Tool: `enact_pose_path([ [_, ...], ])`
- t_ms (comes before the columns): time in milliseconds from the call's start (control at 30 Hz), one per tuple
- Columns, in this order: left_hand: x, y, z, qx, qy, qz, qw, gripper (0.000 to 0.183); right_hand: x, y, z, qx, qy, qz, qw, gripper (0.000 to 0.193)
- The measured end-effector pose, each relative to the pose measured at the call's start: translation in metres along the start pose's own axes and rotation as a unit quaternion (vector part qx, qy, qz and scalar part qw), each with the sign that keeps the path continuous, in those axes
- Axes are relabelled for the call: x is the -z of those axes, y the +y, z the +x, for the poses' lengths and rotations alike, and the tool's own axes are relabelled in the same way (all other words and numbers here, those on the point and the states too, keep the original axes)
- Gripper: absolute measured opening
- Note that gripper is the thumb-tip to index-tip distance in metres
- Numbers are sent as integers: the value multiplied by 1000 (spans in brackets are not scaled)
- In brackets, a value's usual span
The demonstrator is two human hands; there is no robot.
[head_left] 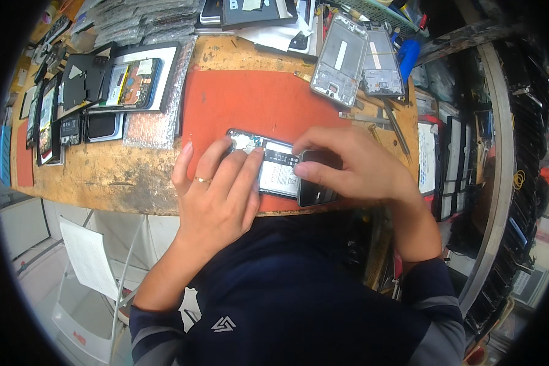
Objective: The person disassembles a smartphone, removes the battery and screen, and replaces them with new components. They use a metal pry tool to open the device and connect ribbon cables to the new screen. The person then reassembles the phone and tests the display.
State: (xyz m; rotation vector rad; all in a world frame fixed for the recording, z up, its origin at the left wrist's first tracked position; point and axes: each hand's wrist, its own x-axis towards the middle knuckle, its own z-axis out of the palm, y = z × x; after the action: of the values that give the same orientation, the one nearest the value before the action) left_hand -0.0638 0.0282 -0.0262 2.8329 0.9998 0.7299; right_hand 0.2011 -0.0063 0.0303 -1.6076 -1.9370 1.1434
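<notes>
An opened smartphone (279,177) lies on the red mat, its pale battery and part of the circuit board exposed. My left hand (216,189), a ring on one finger, rests over the phone's left end. Its fingers are stretched out, and their tips touch the board area. At the other end, my right hand (360,161) pinches a dark glossy panel (314,190) between thumb and fingers. That panel stands tilted against the phone's right end and hides it. Whether the two are joined cannot be made out.
The red mat (250,91) covers the middle of a worn wooden bench (146,183). Opened phones (131,82) and bubble wrap (155,128) lie to the left. Two grey phone frames (341,58), tweezers (396,125) and a blue-handled tool (409,58) lie at the far right.
</notes>
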Motion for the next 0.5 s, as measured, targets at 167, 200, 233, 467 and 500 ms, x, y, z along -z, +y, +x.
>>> enact_pose_path([
  [167, 1, 3, 1, -8, -5, 23, 1000, 47, -9, 0, 3, 57, 54, -64, 995, 31],
  [200, 2, 3, 1, -7, -16, 18, 1000, 47, -8, -2, 2, 65, 59, -88, 992, 31],
  [233, 4, 3, 1, -7, -24, 14, 1000, 46, -8, -4, 1, 66, 63, -112, 989, 32],
  [467, 3, -1, -2, -8, 29, 5, 1000, 40, -17, -16, 12, 173, 84, -229, 954, 39],
  [500, 2, 0, -4, -4, 14, 8, 1000, 39, -19, -15, 13, 175, 81, -241, 951, 40],
])
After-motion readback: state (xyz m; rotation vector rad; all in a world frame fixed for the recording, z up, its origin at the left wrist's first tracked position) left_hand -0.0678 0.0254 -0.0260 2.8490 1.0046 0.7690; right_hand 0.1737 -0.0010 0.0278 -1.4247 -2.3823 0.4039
